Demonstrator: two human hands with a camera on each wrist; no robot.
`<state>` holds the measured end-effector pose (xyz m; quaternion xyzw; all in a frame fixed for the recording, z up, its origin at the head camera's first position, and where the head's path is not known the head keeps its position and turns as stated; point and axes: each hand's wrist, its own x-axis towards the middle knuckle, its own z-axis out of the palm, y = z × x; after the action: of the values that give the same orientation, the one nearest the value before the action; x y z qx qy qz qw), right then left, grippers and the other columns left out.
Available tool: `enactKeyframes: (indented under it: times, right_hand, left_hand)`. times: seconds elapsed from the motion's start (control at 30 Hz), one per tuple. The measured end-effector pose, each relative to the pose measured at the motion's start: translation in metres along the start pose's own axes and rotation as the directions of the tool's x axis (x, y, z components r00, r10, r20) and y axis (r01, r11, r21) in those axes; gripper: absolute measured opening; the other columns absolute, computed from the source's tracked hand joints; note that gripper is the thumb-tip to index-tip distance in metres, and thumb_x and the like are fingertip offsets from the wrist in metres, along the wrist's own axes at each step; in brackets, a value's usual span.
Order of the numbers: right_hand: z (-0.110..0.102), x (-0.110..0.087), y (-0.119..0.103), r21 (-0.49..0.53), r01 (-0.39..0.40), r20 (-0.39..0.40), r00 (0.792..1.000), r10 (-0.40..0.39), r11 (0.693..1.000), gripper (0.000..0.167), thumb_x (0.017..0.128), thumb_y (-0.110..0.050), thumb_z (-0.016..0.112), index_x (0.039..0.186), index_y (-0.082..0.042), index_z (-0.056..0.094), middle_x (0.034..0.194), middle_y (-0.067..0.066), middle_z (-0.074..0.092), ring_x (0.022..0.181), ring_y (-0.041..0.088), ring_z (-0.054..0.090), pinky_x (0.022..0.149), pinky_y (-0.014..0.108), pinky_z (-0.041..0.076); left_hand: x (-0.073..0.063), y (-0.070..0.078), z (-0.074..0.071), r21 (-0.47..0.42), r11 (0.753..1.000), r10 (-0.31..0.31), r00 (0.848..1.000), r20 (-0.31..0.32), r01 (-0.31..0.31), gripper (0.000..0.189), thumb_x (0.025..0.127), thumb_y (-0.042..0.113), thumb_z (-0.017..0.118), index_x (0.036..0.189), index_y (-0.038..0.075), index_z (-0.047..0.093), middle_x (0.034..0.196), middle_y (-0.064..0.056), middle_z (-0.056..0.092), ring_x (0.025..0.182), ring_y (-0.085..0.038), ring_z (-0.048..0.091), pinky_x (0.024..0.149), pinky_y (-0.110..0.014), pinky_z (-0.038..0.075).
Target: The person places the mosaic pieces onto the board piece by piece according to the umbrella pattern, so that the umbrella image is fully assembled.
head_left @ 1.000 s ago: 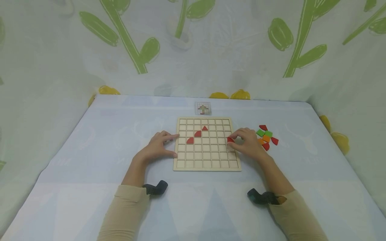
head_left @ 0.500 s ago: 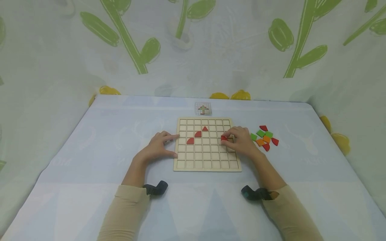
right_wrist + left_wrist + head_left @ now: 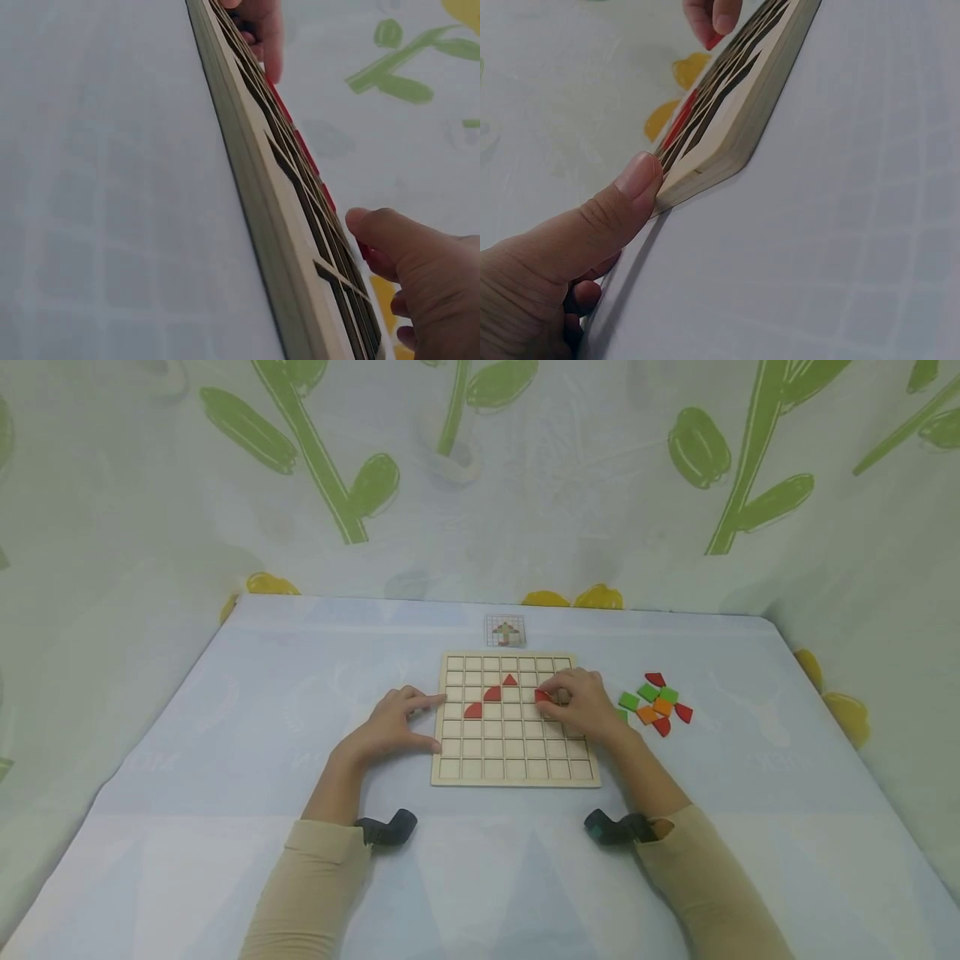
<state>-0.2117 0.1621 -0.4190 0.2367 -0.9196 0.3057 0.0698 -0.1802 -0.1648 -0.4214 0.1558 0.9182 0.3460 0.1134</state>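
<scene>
A pale wooden grid board (image 3: 492,748) lies on the table. In its cells sit a red triangle (image 3: 510,680) and two red quarter-circle pieces, the upper one (image 3: 492,694) and the lower one (image 3: 473,711). My right hand (image 3: 587,707) is over the right half of the board, pinching another red piece (image 3: 542,696) between thumb and index finger; fingers cover part of its outline. At the board's left edge, my left hand (image 3: 387,724) touches the rim with thumb and index finger spread apart. The left wrist view shows that thumb (image 3: 639,176) against the board's corner.
Behind the board lies a small pattern card (image 3: 506,631). Right of my right hand is a loose group of pieces: green squares (image 3: 648,692), orange squares (image 3: 662,707) and red pieces (image 3: 683,712). A patterned cloth wall (image 3: 570,485) stands beyond the table's back edge.
My right hand has moved left across the board, carrying the pinched red piece from the right edge inward. More green pieces show behind it. The left hand stays in place.
</scene>
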Motion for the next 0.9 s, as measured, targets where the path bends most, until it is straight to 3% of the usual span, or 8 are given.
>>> enactKeyframes:
  times: [0.63, 0.9]
  right_hand:
    - [0.009, 0.017, -0.004, 0.058, -0.019, 0.063, 0.998, 0.015, 0.998, 0.024, 0.081, -0.023, 0.074, 0.099, -0.007, 0.072, 0.098, 0.008, 0.068, 0.098, 0.028, 0.055, 0.097, 0.051, 0.027]
    - [0.009, 0.018, -0.004, 0.031, -0.02, 0.068, 0.998, 0.018, 0.999, 0.025, 0.081, -0.025, 0.074, 0.1, -0.008, 0.072, 0.101, 0.007, 0.068, 0.096, 0.027, 0.054, 0.092, 0.051, 0.028]
  left_hand:
    - [0.002, -0.002, 0.001, 0.001, 1.0, 0.001, 1.0, 0.003, -0.001, 0.082, 0.065, 0.039, 0.084, 0.139, 0.023, 0.05, 0.12, -0.004, 0.05, 0.108, -0.022, 0.039, 0.089, -0.039, 0.035]
    - [0.002, -0.003, 0.001, 0.003, 1.0, -0.008, 1.0, 0.002, 0.008, 0.082, 0.065, 0.039, 0.085, 0.138, 0.025, 0.05, 0.12, -0.004, 0.05, 0.108, -0.021, 0.039, 0.089, -0.039, 0.035]
